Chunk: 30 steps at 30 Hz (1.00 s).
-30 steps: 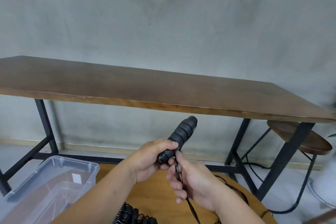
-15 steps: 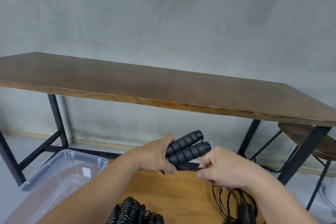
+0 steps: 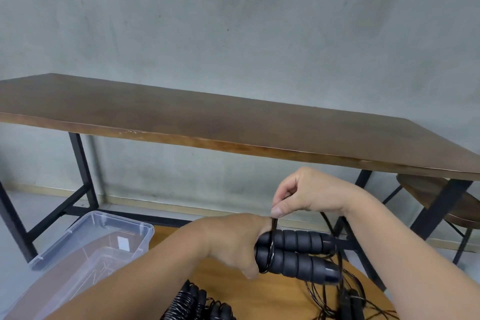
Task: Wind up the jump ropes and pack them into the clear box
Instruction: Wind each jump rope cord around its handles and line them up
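Note:
My left hand grips the two black ribbed foam handles of a jump rope, held side by side and pointing right. My right hand is above them and pinches the thin black cord, which loops down around the handles near my left fingers. The clear box stands open at lower left. Wound black ropes lie on the round wooden table at the bottom edge, and a loose tangle of cord lies to the right.
A long brown table on black metal legs spans the view in front of a grey wall. A round wooden stool stands under its right end. A clear lid or second tray lies in the box.
My right hand has risen from beside the handles to above them, drawing the cord up and around the pair. The handles have tipped from slanting upward to lying level.

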### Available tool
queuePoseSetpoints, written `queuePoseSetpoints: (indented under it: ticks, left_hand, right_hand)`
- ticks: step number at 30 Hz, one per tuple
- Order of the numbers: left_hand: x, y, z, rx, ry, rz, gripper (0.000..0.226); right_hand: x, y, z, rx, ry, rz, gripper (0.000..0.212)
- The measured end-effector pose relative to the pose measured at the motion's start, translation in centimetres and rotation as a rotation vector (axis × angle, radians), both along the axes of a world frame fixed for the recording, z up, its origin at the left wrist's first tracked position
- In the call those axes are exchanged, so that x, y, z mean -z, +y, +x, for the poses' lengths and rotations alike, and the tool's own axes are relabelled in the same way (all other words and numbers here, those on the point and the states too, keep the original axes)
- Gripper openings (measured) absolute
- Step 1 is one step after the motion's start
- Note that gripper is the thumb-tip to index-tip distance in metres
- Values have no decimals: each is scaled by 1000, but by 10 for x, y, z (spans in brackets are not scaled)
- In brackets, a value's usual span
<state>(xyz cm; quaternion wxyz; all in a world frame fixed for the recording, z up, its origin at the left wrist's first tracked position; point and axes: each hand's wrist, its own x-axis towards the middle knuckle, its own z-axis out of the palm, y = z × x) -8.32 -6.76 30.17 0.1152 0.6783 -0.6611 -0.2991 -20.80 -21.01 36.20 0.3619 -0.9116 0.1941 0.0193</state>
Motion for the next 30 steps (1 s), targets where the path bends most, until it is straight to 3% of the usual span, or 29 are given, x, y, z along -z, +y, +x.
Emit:
queuePoseSetpoints:
  ticks: [4, 7, 9, 12, 16, 19, 25, 30]
  left_hand:
    - [-5, 6, 12, -33, 319, -26, 57]
    - [-8, 8, 18, -84, 517, -74, 58]
    - [-9, 8, 21, -136, 614, -93, 55]
    - [-7, 8, 23, -236, 601, -103, 49]
    - [1, 5, 27, -371, 567, -157, 64]
    - [4, 1, 32, -410, 526, -226, 67]
    - [21, -12, 25, -408, 172, -307, 58]
    - [24, -21, 25, -411, 48, -297, 52]
  right_hand:
    - [35, -17, -2, 83, -82, 386, 31]
    - [61, -16, 1, 143, -259, 933, 11]
    - [77, -6, 2, 212, -387, 1149, 16]
    - [93, 11, 4, 241, -454, 998, 35]
    - [109, 34, 1, 319, -402, 1002, 20]
    - [117, 51, -4, 398, -331, 1030, 29]
    - [105, 67, -6, 411, -233, 628, 29]
    - [89, 72, -15, 310, -42, 149, 28]
